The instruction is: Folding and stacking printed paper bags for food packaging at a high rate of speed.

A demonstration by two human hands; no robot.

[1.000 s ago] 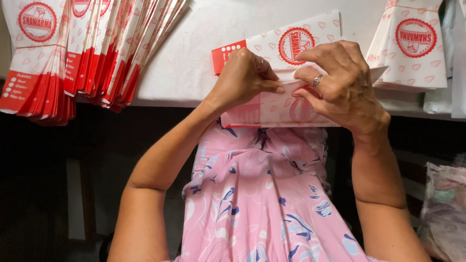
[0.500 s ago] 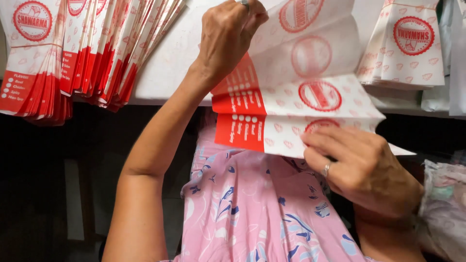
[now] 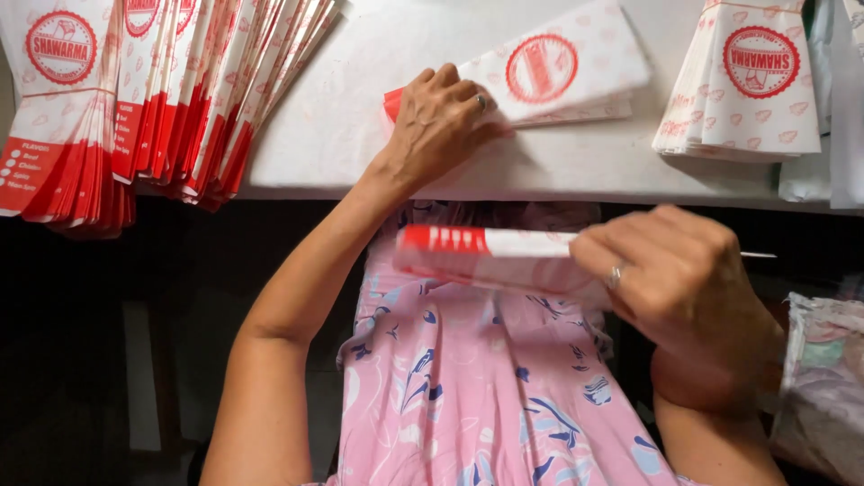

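My left hand (image 3: 443, 124) rests flat on the left end of a white paper sleeve with a red round print (image 3: 556, 76), which lies on the white table (image 3: 351, 117). My right hand (image 3: 677, 283) grips a folded red-and-white paper sleeve (image 3: 486, 256) and holds it edge-on over my lap, below the table edge. A ring shows on each hand. The held sleeve is blurred.
A fanned stack of the same red-and-white sleeves (image 3: 135, 99) hangs over the table's left edge. Another neat pile (image 3: 742, 81) sits at the right. A plastic bag (image 3: 823, 387) lies at my lower right. Pink floral cloth (image 3: 468, 396) covers my lap.
My left hand came down from the raised sheet onto the sleeve on the table. My right hand drew a sleeve toward my lap and folded it narrow.
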